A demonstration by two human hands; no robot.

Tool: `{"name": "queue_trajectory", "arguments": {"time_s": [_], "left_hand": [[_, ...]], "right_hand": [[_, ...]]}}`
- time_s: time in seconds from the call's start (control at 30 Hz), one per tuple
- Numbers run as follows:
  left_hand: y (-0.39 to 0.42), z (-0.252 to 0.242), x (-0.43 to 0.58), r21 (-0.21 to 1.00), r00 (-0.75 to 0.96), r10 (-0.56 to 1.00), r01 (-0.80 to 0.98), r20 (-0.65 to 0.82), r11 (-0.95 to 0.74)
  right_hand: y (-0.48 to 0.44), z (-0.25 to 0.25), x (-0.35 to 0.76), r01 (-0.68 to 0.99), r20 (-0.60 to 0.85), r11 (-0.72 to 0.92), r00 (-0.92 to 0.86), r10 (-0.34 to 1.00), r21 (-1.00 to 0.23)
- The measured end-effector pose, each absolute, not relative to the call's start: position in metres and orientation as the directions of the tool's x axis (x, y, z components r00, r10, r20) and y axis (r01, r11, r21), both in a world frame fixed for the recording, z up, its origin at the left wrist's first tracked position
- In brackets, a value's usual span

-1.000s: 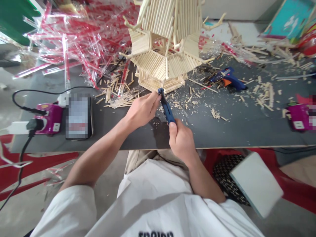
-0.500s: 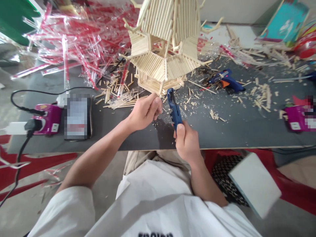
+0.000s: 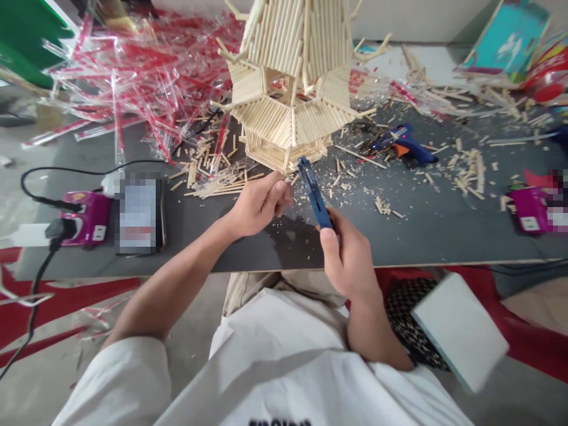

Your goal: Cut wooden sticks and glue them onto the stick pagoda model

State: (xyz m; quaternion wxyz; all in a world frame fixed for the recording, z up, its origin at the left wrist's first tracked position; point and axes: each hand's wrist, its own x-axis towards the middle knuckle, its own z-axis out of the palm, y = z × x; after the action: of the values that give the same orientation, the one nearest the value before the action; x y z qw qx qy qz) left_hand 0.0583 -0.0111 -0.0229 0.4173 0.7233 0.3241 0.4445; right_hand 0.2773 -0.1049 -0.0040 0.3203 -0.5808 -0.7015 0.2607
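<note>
A pagoda-like model (image 3: 289, 112) of pale wooden sticks stands at the middle back of the table, its top cut off by the frame. Just in front of its base is my left hand (image 3: 260, 204), fingers curled and pressed together; whatever they may pinch is hidden. My right hand (image 3: 348, 257) is wrapped round a slim blue hand tool (image 3: 314, 192) that looks like snips. The tool's head points up and away, near the front of the model's base and right of my left fingers.
Clear and red wrappers (image 3: 142, 71) heap up at the back left. Behind a purple power adapter (image 3: 86, 219) and phone (image 3: 139, 216) runs a black cable. Stick offcuts (image 3: 386, 207) litter the table. A blue glue gun (image 3: 410, 145) lies right, with another purple block (image 3: 528, 210) farther right.
My right hand has shifted slightly right and turned, so the blue tool leans more to the left. My left hand stays nearly in place. The view has shifted a little.
</note>
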Motion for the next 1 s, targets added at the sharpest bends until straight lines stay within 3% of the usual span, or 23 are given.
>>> {"name": "queue_trajectory", "arguments": {"time_s": [0.13, 0.27, 0.37, 0.43, 0.57, 0.63, 0.73, 0.87, 1.0], "left_hand": [[-0.011, -0.024, 0.058, 0.877, 0.4, 0.822, 0.084, 0.405, -0.473], [-0.009, -0.025, 0.057, 0.845, 0.414, 0.777, 0.034, 0.475, -0.534], [-0.008, -0.024, 0.057, 0.812, 0.446, 0.743, 0.059, 0.499, -0.581], [-0.008, -0.023, 0.056, 0.802, 0.468, 0.73, 0.071, 0.498, -0.593], [-0.008, -0.022, 0.055, 0.82, 0.487, 0.738, 0.074, 0.467, -0.567], [-0.009, -0.022, 0.055, 0.832, 0.503, 0.746, 0.089, 0.436, -0.547], [-0.008, -0.021, 0.054, 0.845, 0.54, 0.744, 0.107, 0.393, -0.524], [-0.006, -0.02, 0.053, 0.846, 0.568, 0.731, 0.108, 0.378, -0.521], [-0.004, -0.021, 0.051, 0.854, 0.568, 0.747, 0.141, 0.345, -0.501]], "right_hand": [[-0.091, -0.011, 0.293, 0.809, 0.243, 0.189, -0.059, 0.968, -0.556], [-0.076, -0.025, 0.315, 0.954, 0.272, 0.098, -0.019, 0.962, -0.283], [-0.069, -0.037, 0.33, 0.994, 0.276, 0.014, 0.016, 0.961, -0.105], [-0.067, -0.041, 0.336, 0.998, 0.283, -0.013, 0.028, 0.959, -0.056], [-0.06, -0.027, 0.336, 0.986, 0.344, 0.107, -0.056, 0.937, -0.131], [-0.055, -0.009, 0.328, 0.92, 0.373, 0.293, -0.184, 0.909, -0.259], [-0.046, 0.022, 0.307, 0.69, 0.411, 0.533, -0.357, 0.839, -0.49], [-0.024, 0.041, 0.281, 0.46, 0.479, 0.697, -0.509, 0.715, -0.551], [0.003, 0.032, 0.272, 0.31, 0.522, 0.75, -0.564, 0.64, -0.585]]}}
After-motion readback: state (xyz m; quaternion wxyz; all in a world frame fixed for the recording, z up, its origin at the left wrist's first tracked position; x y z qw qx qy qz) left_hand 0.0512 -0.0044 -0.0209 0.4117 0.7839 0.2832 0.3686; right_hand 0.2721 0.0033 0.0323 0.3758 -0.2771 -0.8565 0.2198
